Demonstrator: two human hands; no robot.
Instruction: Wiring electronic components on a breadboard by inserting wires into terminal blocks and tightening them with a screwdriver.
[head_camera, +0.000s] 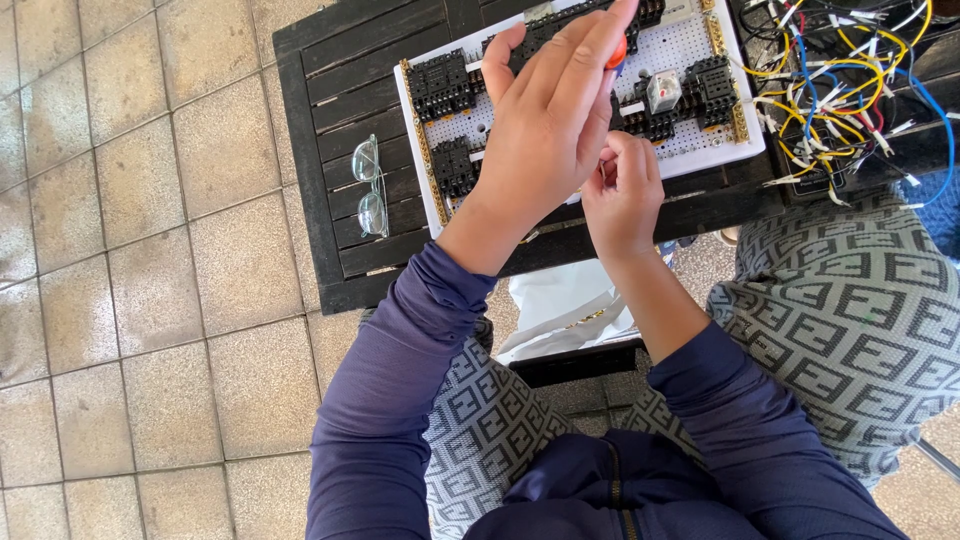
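Observation:
My left hand (548, 120) reaches over a white perforated board (690, 45) and grips a tool with an orange-red handle (618, 52), most of it hidden by the fingers. Several black relay sockets (438, 85) sit on the board, and one clear relay (663, 90) is plugged in right of the hand. My right hand (622, 190) is just below, at the board's near edge, fingers pinched together; what it pinches is too small to tell.
The board lies on a dark slatted wooden table (335, 130). Clear safety glasses (370, 187) rest at its left. A tangle of yellow, blue and white wires (845, 75) lies at the right. Tiled floor (150, 250) is on the left.

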